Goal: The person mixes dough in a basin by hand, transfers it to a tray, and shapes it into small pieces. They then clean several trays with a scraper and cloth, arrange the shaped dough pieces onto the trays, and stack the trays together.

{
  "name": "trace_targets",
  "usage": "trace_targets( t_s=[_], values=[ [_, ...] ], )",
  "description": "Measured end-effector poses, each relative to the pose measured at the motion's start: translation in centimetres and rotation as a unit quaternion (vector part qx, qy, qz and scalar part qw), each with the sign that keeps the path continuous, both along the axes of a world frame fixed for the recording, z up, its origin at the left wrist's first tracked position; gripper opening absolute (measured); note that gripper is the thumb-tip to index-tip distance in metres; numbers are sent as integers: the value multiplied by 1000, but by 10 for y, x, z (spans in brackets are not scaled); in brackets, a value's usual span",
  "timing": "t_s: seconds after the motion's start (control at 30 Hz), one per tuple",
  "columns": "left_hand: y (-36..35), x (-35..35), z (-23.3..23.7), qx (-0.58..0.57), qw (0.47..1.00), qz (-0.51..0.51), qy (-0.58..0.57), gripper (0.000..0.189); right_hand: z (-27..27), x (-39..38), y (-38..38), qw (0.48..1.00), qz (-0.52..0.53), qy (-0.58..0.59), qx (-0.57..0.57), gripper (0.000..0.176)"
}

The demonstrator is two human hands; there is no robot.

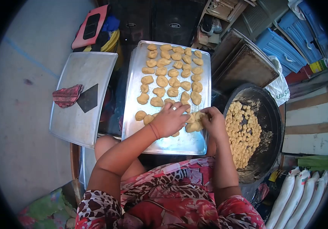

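Right here on the tray (185,145), the dough (194,126) lies between both hands, nearer the right hand (214,121), which pinches its edge, while the left hand (169,119) curls in, grip unclear

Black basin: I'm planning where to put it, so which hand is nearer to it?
Right. The right hand is at the edge of the tray that faces the basin; the left hand is farther off, over the dough on the tray.
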State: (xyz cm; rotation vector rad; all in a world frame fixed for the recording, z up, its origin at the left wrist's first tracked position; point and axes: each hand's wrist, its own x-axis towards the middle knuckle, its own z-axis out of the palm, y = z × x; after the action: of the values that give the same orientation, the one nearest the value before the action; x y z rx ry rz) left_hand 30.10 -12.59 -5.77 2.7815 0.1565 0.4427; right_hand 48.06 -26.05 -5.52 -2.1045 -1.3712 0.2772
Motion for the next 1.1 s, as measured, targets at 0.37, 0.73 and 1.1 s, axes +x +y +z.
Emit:
trace_targets(
  t_s=[0.37,0.73,1.1],
  values=[
    [-15,-9,-7,9,998,-66,19,9,11,-14,2,993,62,-100,14,35],
    [15,28,-10,114,989,67,-69,29,-11,-15,13,995,-63,-75,-5,32],
    [15,27,1,98,989,105,32,28,-10,-20,13,996,-45,-70,-13,36]
  ],
)
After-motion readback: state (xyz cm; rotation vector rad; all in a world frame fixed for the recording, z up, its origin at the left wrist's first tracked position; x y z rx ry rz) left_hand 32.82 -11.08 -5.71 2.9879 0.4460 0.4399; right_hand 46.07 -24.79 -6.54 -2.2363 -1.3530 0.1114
